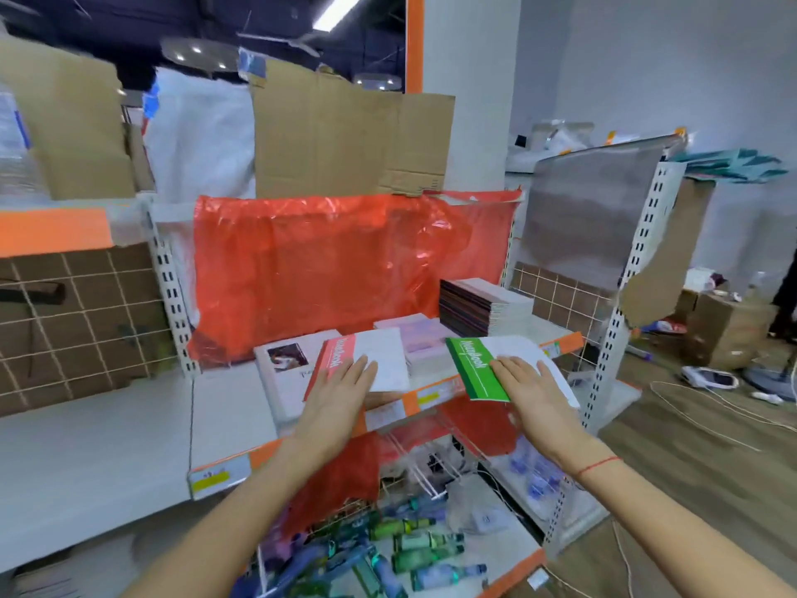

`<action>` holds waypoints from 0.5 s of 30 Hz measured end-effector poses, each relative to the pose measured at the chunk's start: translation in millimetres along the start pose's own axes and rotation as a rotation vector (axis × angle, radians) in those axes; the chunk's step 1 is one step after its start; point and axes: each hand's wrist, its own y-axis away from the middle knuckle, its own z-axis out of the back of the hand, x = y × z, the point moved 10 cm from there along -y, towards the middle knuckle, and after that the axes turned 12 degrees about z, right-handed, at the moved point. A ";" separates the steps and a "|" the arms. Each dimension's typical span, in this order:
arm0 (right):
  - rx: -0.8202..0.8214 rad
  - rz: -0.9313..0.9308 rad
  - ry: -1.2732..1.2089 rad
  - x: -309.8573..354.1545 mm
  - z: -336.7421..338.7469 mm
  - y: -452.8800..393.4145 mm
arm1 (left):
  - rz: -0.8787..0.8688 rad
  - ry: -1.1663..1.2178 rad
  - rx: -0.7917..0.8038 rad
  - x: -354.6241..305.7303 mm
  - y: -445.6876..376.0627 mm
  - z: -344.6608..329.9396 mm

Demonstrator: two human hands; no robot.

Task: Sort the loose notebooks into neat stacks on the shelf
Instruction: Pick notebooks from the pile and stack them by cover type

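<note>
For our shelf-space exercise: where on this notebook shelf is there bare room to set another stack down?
Bare shelf lies left of the picture-cover notebook, up to the perforated upright. Right of that it is crowded: the red-banded notebook, pink stack, green-banded notebook and tall stack fill it.

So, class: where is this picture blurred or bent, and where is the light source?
Head view: wide-angle lens bows the shelf upright; edges smear, especially the cardboard top left; a ceiling strip light glows overhead; the red-spined notebook and green-spined notebook under the hands stay fairly sharp.
</note>
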 end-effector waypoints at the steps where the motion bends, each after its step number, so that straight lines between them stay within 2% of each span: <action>1: -0.009 -0.005 -0.012 -11.4 -4.8 -2.3 | -0.003 0.004 0.008 -5.3 -11.6 -4.5; 5: -0.042 -0.020 -0.016 -53.5 -27.2 -14.0 | -0.025 0.016 0.017 -29.8 -60.8 -26.3; 12: -0.136 0.043 -0.015 -109.5 -68.0 -52.7 | -0.074 0.037 -0.091 -58.7 -142.8 -50.2; 15: -0.120 0.058 -0.019 -135.7 -90.1 -70.9 | -0.067 0.032 -0.164 -62.6 -165.6 -62.3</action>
